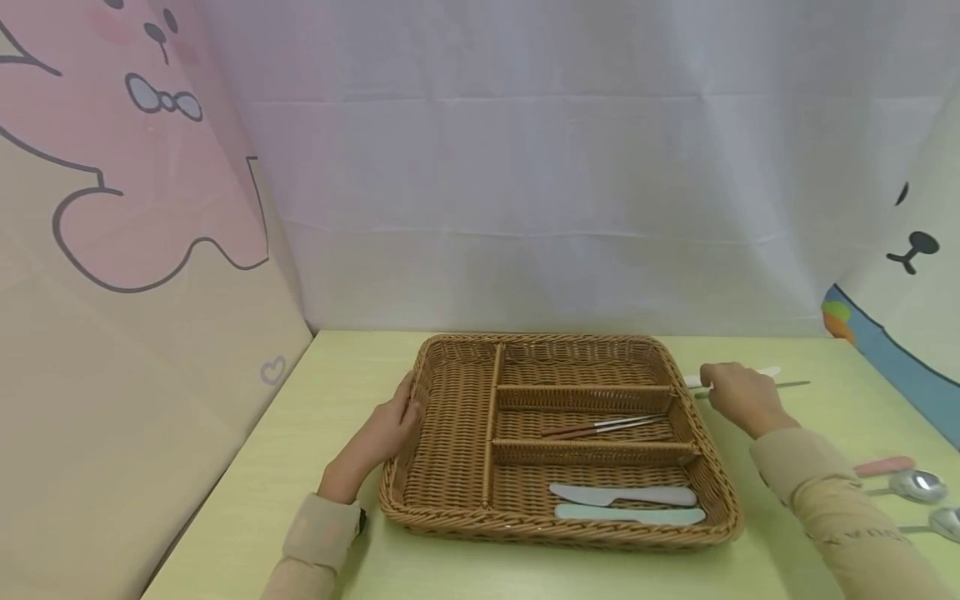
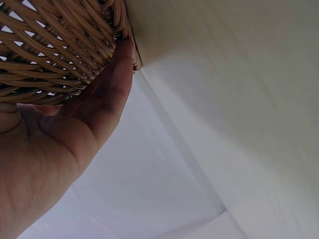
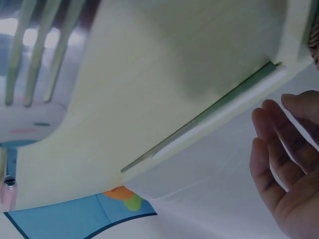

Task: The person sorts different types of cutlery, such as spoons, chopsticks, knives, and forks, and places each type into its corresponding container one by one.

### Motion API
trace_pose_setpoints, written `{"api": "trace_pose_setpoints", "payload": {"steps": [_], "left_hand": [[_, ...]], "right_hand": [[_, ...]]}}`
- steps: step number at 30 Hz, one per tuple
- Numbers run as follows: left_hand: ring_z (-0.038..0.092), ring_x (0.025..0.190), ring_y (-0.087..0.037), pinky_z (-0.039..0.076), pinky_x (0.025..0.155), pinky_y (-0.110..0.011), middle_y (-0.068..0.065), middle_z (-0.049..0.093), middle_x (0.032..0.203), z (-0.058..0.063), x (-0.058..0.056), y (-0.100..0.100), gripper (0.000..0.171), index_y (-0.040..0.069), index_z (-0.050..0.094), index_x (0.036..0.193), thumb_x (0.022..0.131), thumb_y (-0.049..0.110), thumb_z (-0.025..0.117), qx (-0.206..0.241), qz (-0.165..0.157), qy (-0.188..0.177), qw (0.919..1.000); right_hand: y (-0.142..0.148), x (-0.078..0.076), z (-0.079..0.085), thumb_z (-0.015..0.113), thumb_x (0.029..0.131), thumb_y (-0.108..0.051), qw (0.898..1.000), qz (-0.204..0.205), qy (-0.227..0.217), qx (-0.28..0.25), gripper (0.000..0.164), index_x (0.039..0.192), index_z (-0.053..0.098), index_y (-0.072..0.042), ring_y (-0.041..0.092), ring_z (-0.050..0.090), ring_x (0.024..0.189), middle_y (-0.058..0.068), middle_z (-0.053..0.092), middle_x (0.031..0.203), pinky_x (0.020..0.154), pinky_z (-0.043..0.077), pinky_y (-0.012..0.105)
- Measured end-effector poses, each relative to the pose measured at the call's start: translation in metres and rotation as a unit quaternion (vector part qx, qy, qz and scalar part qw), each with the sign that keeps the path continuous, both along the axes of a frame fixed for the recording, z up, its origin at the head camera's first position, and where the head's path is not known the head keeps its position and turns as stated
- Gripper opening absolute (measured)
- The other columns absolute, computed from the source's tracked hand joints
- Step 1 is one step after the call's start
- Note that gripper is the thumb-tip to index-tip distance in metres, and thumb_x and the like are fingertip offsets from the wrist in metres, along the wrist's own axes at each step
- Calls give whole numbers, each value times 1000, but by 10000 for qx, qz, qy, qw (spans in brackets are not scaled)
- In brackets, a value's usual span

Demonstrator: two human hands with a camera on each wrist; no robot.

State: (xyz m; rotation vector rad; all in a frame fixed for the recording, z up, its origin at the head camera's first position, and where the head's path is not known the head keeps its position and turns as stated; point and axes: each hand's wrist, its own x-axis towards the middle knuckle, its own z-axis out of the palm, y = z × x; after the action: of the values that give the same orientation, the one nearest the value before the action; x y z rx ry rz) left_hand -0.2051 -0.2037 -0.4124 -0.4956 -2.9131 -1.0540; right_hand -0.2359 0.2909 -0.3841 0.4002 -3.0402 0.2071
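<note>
My left hand (image 1: 390, 425) lies against the left side of a brown wicker basket (image 1: 491, 492); in the left wrist view, its fairly straight fingers (image 2: 112, 92) touch the outer weave. Beyond the basket's right rim is my right hand (image 1: 742, 400), above a white knife (image 1: 768, 372) and a green-handled chopstick (image 1: 795, 384). The right wrist view shows that hand's fingers loosely bent, holding nothing, apart from the chopstick (image 3: 199, 119). Brown-and-silver chopsticks (image 1: 600, 428) lie in the middle right compartment. A grey knife (image 1: 622, 495) and a mint-green knife (image 1: 630, 514) occupy the front right one.
Two metal spoons (image 1: 918, 486) and a pink handle (image 1: 885, 467) lie on the pale table (image 1: 352, 367) at the right. A fork (image 3: 45, 59) looms large in the right wrist view. A white curtain (image 1: 525, 183) stands behind, with printed panels at both sides.
</note>
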Motion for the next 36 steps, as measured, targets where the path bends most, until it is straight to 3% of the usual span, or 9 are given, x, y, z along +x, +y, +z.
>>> {"api": "trace_pose_setpoints", "payload": {"steps": [5,9,12,15,19,22,24,36], "left_hand": [[63,71,-21,50,59,-31,-38,47,123,1,1,1,58,-3,6,146,100,20,32,-19,-17,107,9999],[61,62,-20,48,56,-30,-32,54,117,0,-1,1,57,0,6,146,100,16,35,-57,164,-157,9997],[50,47,-13,43,48,-26,-25,60,98,0,-2,2,57,3,4,147,100,16,34,-78,219,-322,9992],[49,46,-11,42,48,-25,-25,60,101,1,-1,3,57,2,4,147,100,17,34,-82,220,-290,9993],[64,69,-23,50,60,-31,-32,49,125,0,-1,3,58,-1,5,146,100,16,35,-104,178,-129,9997],[64,91,-33,52,72,-38,-33,42,132,-2,-1,2,58,-1,5,146,100,16,35,-140,161,-74,9997],[63,94,-36,52,73,-40,-33,42,132,-1,-1,2,58,-1,5,146,100,16,35,-147,159,-75,9997],[65,83,-27,51,65,-33,-32,44,131,0,-1,2,57,-2,6,146,100,16,35,-144,188,-72,9997]], "right_hand": [[3,-2,-12,50,75,10,9995,-31,309,85,20,88,61,1,29,59,65,20,64,84,44,43,38],[5,-6,-18,50,75,10,9995,-40,311,106,19,88,61,2,33,60,69,19,63,82,46,45,41],[6,-7,-21,52,76,8,9995,-30,287,127,17,89,61,2,32,59,68,18,62,80,45,45,40],[8,-7,-24,53,75,9,9993,0,348,161,17,87,61,1,31,57,66,17,60,77,44,44,38],[8,-9,-28,54,77,9,9988,38,424,258,14,84,61,-2,28,55,65,14,58,75,44,44,37],[9,-10,-30,54,79,7,9985,52,440,318,11,81,61,-2,28,55,65,13,59,74,45,45,39],[10,-10,-32,54,79,7,9983,60,479,335,11,78,60,-2,29,54,65,13,58,73,46,45,41],[9,-9,-31,59,76,7,9966,210,674,433,13,70,55,-4,23,52,58,9,55,67,46,43,36]]}}
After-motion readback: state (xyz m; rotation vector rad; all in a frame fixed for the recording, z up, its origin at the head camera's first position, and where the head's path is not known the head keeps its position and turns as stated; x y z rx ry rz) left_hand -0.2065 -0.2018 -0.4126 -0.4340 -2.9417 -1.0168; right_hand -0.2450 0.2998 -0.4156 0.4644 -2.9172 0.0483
